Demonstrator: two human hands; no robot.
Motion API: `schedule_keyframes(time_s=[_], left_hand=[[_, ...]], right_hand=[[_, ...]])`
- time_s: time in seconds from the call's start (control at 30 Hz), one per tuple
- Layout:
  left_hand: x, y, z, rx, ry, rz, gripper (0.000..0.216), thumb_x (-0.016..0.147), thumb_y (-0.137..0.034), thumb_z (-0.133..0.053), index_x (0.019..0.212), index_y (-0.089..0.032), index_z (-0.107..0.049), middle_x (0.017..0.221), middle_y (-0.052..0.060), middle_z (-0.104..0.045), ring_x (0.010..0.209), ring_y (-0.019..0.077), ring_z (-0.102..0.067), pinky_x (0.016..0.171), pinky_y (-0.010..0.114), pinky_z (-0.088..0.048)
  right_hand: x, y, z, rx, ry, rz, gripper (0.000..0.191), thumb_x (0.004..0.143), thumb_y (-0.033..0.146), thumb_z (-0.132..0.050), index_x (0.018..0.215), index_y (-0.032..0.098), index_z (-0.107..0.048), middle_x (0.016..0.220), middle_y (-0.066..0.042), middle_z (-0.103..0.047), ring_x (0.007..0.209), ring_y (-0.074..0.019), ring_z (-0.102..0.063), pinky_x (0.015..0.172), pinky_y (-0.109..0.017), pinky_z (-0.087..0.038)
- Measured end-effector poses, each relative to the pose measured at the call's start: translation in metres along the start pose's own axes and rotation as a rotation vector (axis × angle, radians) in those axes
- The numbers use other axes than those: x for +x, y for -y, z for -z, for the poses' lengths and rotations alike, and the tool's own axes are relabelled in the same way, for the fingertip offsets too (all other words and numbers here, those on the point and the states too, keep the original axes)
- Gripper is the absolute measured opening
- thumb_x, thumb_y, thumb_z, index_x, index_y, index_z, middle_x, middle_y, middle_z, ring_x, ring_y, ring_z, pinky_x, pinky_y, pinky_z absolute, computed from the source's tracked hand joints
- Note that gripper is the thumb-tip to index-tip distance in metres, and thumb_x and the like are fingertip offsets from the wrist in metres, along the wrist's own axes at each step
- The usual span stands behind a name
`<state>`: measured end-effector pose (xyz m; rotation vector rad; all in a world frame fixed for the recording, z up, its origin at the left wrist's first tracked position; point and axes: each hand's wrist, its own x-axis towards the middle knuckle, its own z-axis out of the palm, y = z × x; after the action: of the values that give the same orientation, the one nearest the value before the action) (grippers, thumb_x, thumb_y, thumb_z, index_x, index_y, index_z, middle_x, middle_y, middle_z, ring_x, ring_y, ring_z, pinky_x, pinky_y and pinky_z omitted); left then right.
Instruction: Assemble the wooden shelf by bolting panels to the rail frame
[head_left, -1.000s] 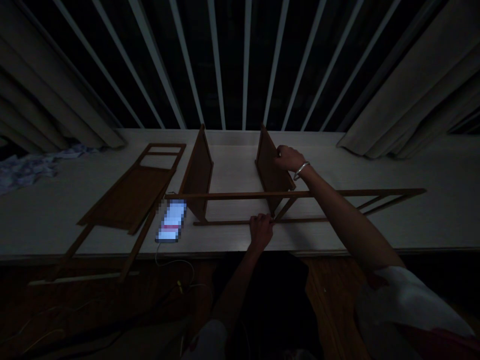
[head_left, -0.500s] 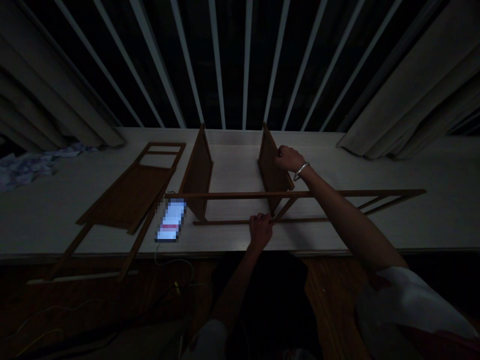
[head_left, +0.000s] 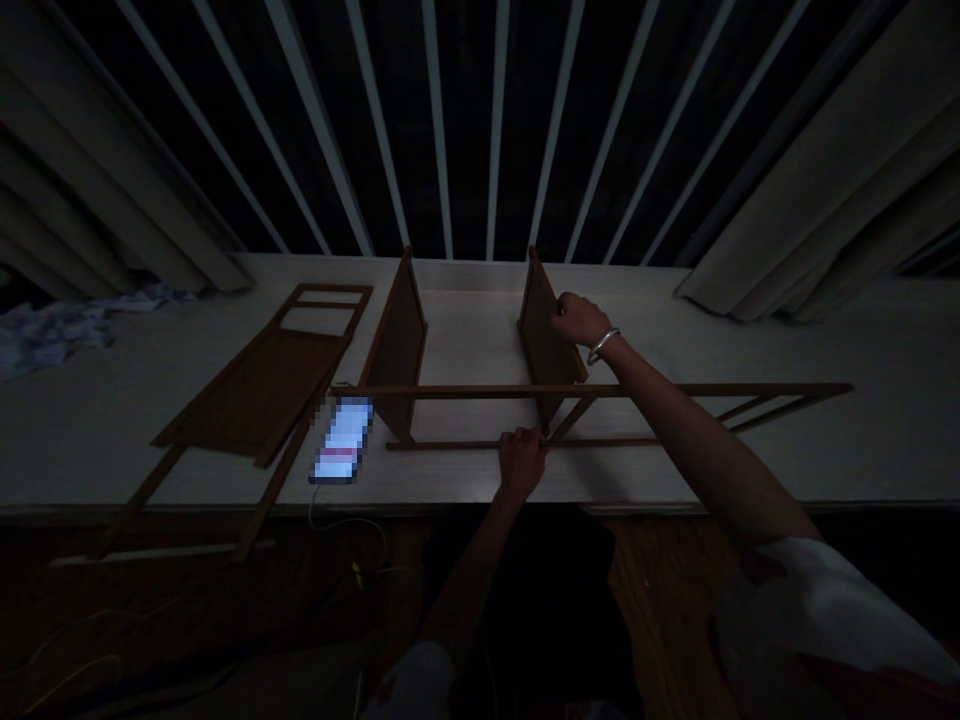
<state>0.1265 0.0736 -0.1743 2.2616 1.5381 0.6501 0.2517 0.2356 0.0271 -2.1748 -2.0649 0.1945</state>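
A brown wooden frame (head_left: pixel 465 391) lies on its side on the pale ledge, with two upright panels joined to it. My left hand (head_left: pixel 523 460) is closed around its near lower rail (head_left: pixel 450 444), where the right-hand panel (head_left: pixel 541 330) meets it. Higher up, my right hand (head_left: pixel 581 318) is curled into a fist at the edge of that same panel, a silver bangle on the wrist. Its fingertips are partly hidden. The left-hand panel (head_left: pixel 397 340) stands apart from both hands.
A separate wooden frame with a panel (head_left: pixel 255 390) lies at left, its legs overhanging the ledge (head_left: pixel 862 440). A lit phone (head_left: pixel 343 440) with a cable sits beside it. Behind are white bars (head_left: pixel 495 130) and curtains (head_left: pixel 817 200). Cables lie on the dark floor.
The view has shifted very slightly. Both hands keep their places on the wooden frame and panel.
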Motion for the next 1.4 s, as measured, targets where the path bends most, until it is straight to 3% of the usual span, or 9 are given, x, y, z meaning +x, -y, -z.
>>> schedule_keyframes(time_s=[0.47,1.4], left_hand=[[0.0000,0.0059,-0.0056,-0.058,0.020,-0.013,0.020,0.083,-0.030,-0.053,0.102,-0.023,-0.054,0.107,0.002,-0.061,0.104,0.0168,-0.048,0.093,0.035,-0.029],[-0.0036,0.0039,-0.0024,0.004,-0.005,-0.076,0.014,0.086,-0.024,-0.044,0.095,-0.020,-0.054,0.099,0.005,-0.060,0.100,0.0188,-0.048,0.092,0.038,-0.032]], right_hand=[[-0.0031,0.0016,0.0027,-0.021,-0.006,-0.010,0.035,0.077,0.037,-0.047,0.102,0.014,-0.058,0.108,-0.018,-0.062,0.098,-0.0310,-0.059,0.077,-0.038,-0.046],[-0.0019,0.0001,0.0028,-0.049,-0.007,-0.022,0.037,0.076,0.037,-0.049,0.103,0.013,-0.057,0.108,-0.019,-0.062,0.097,-0.0323,-0.059,0.077,-0.040,-0.047]])
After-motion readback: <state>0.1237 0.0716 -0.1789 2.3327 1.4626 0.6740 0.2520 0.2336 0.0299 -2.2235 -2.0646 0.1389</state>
